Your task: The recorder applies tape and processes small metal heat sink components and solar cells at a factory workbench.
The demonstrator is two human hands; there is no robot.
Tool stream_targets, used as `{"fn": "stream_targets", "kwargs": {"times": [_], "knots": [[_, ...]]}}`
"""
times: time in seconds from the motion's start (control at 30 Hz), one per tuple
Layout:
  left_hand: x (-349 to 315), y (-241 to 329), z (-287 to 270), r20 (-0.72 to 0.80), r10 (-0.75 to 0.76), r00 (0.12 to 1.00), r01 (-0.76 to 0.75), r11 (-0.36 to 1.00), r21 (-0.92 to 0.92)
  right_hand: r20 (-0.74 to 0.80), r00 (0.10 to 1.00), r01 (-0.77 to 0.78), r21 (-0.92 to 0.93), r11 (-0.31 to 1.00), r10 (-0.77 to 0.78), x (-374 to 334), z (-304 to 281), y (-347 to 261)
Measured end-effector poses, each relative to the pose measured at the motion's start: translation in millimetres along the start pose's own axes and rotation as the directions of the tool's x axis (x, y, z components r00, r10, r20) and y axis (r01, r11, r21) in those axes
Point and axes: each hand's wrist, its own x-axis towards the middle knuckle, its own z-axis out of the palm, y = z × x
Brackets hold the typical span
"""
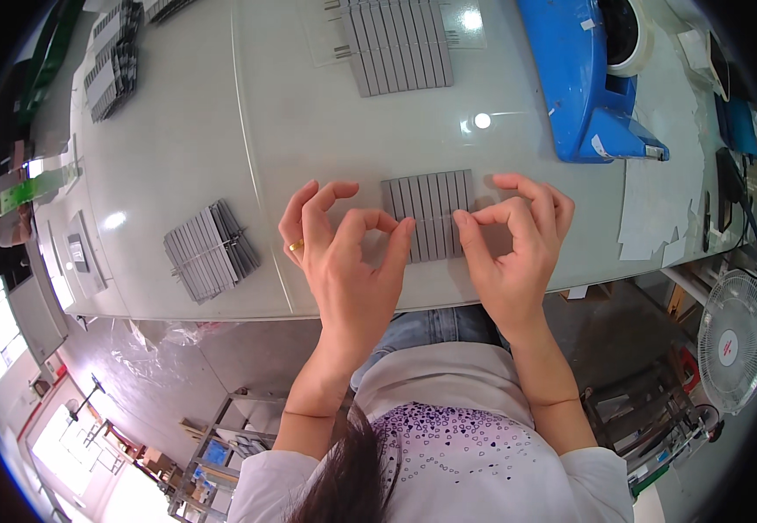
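A grey panel of narrow parallel strips (435, 196) lies on the table in front of me, with a faint thin line running across its middle. My left hand (344, 253), wearing a gold ring, is at the panel's left edge, thumb and index finger pinched together. My right hand (518, 235) makes a matching pinch at the right edge. Whatever sits between either pair of fingertips is too small to make out. The other fingers of both hands are raised and curved. Farther back lies a similar grey strip panel (400, 48), thin ends poking out at its sides.
To the left is a stack of grey strip panels (207, 253); more bundles (113, 74) lie at the far left. A blue tape dispenser (570, 96) with a roll stands at the back right, beside white paper (662, 205). A white fan (736, 344) is beyond the table's right edge.
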Motion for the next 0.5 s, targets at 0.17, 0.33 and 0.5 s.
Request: {"fn": "stream_targets", "kwargs": {"times": [0.17, 0.33, 0.5], "knots": [[0.6, -0.1, 1.5, -0.009, 0.007, 1.0, -0.007, 1.0, 0.003, -0.005, 1.0, 0.021, -0.057, 0.998, -0.021, 1.6, -0.9, -2.8], [0.4, -1.1, 2.7, -0.004, 0.005, 1.0, -0.005, 1.0, -0.012, 0.002, 1.0, 0.024, -0.1, 0.995, -0.024, 1.8, -1.5, -4.8], [0.4, -2.1, 3.2, -0.003, 0.023, 1.0, -0.023, 1.0, -0.003, 0.009, 1.0, 0.022, -0.103, 0.994, -0.021, 1.1, -0.9, -4.7]]}}
